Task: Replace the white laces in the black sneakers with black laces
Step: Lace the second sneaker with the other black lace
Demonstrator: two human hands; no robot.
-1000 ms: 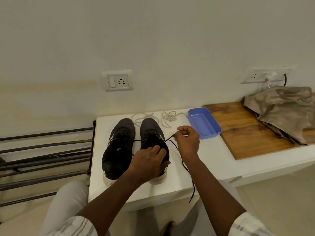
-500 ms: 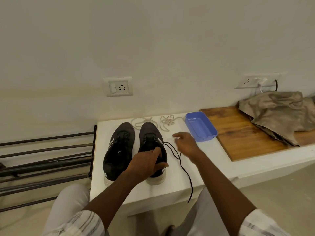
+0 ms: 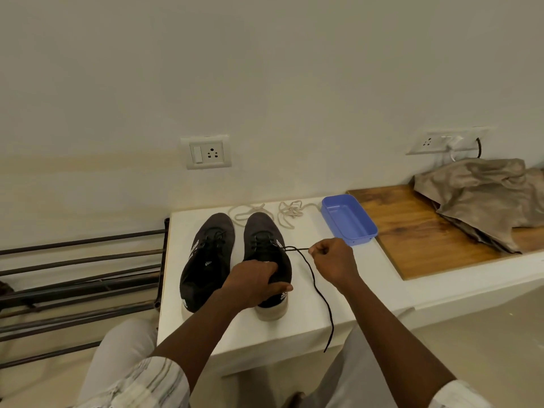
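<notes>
White bench (image 3: 294,334) — left grip (image 3: 253,282) clasps adidas sneaker (image 3: 265,245), right grip (image 3: 334,262) pinches black lace (image 3: 315,285).

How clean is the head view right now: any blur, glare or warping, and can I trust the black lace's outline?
Head view: light soft and even, no glare; mild wide-angle stretch toward the frame edges; black lace sharp against the white table, lost over the dark sneaker the left hand grips; right hand pinching it is crisp.
</notes>
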